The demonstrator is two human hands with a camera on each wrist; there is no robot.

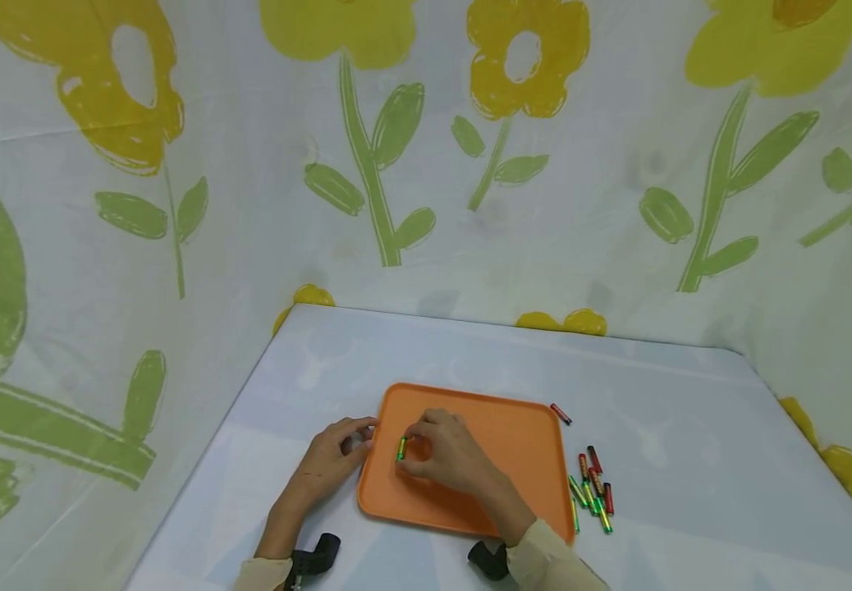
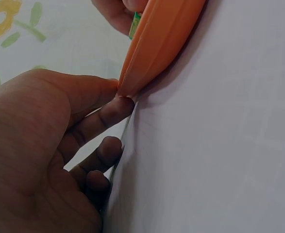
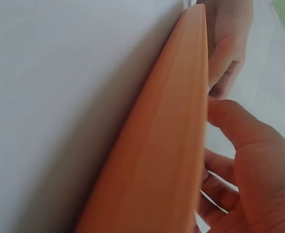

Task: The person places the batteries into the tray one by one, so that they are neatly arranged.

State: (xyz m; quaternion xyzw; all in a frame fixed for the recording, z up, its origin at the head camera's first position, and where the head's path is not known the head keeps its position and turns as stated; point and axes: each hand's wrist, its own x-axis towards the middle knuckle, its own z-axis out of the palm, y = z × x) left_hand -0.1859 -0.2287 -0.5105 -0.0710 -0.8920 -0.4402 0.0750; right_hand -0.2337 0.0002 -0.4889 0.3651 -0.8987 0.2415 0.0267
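Note:
An orange tray (image 1: 507, 431) lies on the white table. At its left edge my left hand (image 1: 332, 461) pinches the rim; in the left wrist view the thumb (image 2: 96, 90) is on the rim and a finger sits beneath it. Over the tray's left part, my right hand (image 1: 450, 453) holds a small green and yellow battery (image 1: 401, 448) between thumb and index finger. Only a bit of this battery (image 2: 134, 26) shows in the left wrist view, past the rim. In the right wrist view the tray wall (image 3: 157, 136) hides the battery and the fingertips.
Several green and red batteries (image 1: 594, 484) lie in a loose pile right of the tray, some close against its edge. One red battery (image 1: 561, 414) lies apart near the tray's far right corner. A flower-patterned cloth (image 1: 581, 205) hangs behind the table.

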